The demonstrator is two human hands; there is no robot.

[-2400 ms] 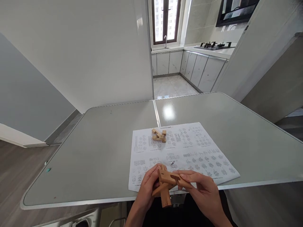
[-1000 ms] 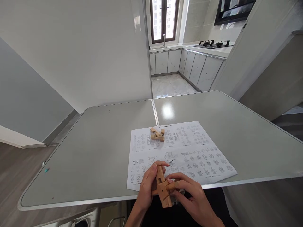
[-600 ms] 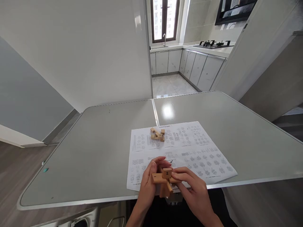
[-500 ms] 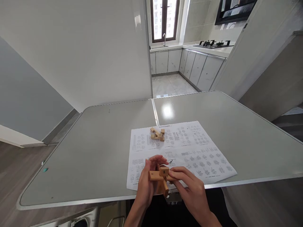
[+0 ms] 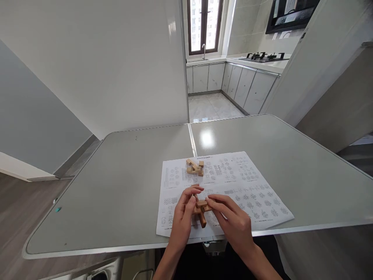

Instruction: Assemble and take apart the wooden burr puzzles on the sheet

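Between both hands sits a small wooden puzzle (image 5: 201, 210) of crossed light-brown bars, held just over the printed instruction sheet (image 5: 247, 186). My left hand (image 5: 182, 221) grips its left side with curled fingers. From the right, my right hand (image 5: 231, 223) pinches it with thumb and fingertips. A small heap of loose wooden puzzle pieces (image 5: 195, 167) lies on the sheet's far edge, about a hand's length beyond my fingers.
The grey-green folding table (image 5: 116, 186) has a metal rim and a centre seam (image 5: 192, 140). A small teal speck (image 5: 58, 209) lies near its left edge. Beyond the table stand a white wall and a kitchen doorway with cabinets (image 5: 233, 81).
Both hands have carried the puzzle forward from the table's near edge to over the sheet and turned it. The loose pieces have not moved.
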